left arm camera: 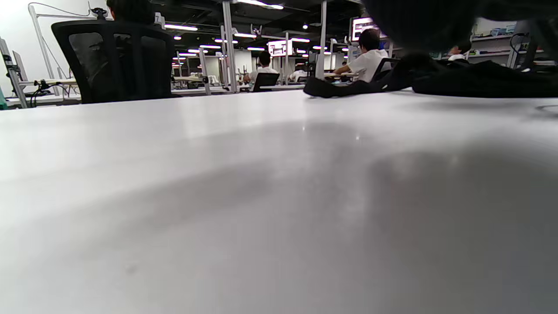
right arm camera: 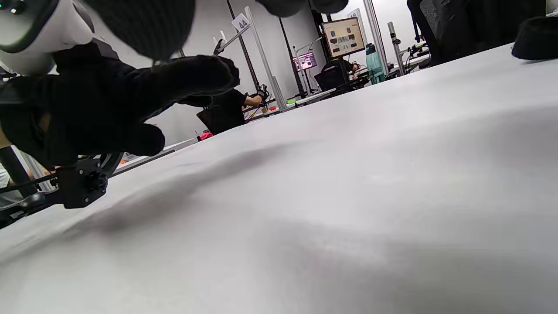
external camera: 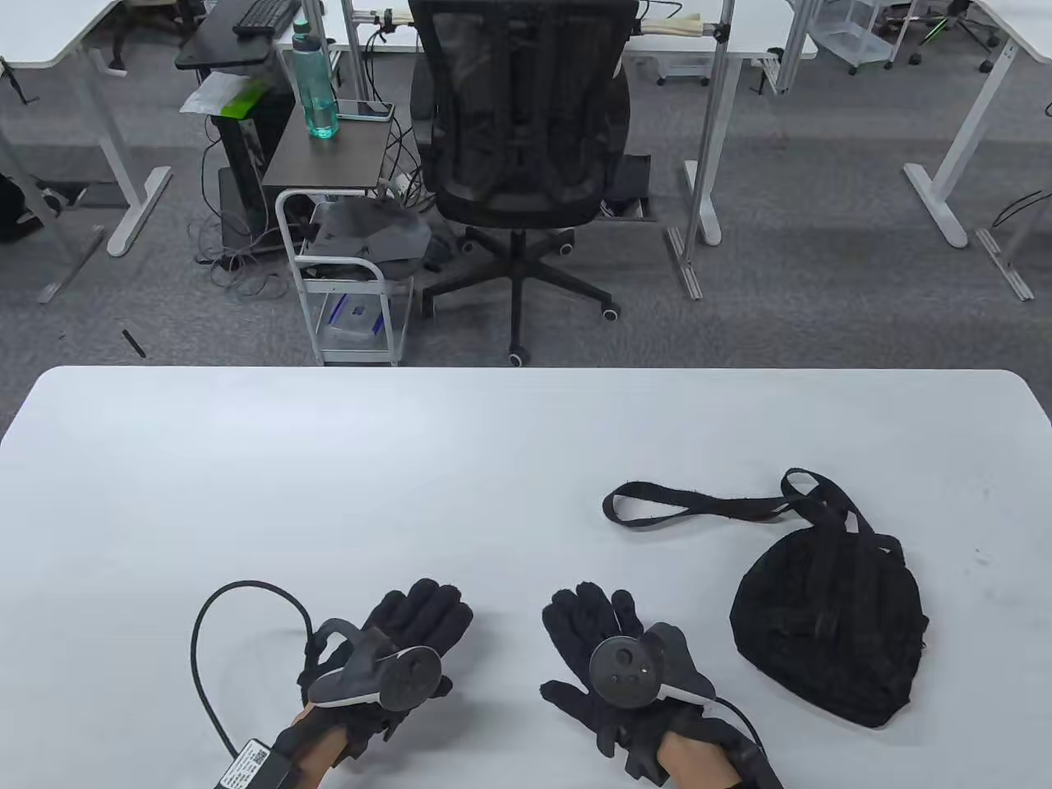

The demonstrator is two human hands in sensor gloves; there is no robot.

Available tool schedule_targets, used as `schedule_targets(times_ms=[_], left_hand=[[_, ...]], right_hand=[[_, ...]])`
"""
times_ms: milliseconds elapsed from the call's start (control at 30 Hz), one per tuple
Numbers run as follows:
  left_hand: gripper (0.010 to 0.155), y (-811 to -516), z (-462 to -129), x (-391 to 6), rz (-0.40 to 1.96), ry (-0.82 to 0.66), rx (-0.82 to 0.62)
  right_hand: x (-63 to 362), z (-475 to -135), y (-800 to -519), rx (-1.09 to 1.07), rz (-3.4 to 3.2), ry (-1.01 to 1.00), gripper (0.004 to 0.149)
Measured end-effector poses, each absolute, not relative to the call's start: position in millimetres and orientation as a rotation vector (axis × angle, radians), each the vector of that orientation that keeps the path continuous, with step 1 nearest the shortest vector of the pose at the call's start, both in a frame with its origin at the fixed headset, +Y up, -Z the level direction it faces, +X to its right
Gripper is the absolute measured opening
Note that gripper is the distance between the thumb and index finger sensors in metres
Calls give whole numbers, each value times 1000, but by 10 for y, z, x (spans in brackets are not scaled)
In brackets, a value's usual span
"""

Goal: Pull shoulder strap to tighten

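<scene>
Two gloved hands lie flat on the white table [external camera: 329, 460], fingers straight, holding nothing. Right of the right hand [external camera: 612, 657] sits the black bag [external camera: 830, 633]; its shoulder strap [external camera: 690, 505] loops leftward, beyond that hand's fingertips. Farther from the bag rests the left hand [external camera: 394, 653]. Behind the table stands an office chair [external camera: 522, 140].

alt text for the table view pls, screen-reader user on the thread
Two gloved hands rest flat on a white table, holding nothing: the left hand and right hand lie side by side near the bottom edge. A black bag lies to the right, its shoulder strap looped out leftward, untouched. An office chair stands beyond the table.
</scene>
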State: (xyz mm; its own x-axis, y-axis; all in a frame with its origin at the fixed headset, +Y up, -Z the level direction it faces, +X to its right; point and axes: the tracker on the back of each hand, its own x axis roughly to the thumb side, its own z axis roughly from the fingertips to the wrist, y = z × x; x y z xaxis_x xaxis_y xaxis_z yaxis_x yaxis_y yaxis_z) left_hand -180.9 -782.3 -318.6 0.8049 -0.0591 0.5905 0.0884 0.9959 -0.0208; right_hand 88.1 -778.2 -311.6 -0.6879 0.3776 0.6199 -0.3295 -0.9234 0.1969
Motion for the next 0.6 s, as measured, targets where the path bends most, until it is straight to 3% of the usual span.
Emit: schedule_targets(times_ms=[600], left_hand=[[86,-7769,-3221,-1970,-30,-582,-47]], right_hand=[[1192,-3182,-7730,835,2573,115,84]])
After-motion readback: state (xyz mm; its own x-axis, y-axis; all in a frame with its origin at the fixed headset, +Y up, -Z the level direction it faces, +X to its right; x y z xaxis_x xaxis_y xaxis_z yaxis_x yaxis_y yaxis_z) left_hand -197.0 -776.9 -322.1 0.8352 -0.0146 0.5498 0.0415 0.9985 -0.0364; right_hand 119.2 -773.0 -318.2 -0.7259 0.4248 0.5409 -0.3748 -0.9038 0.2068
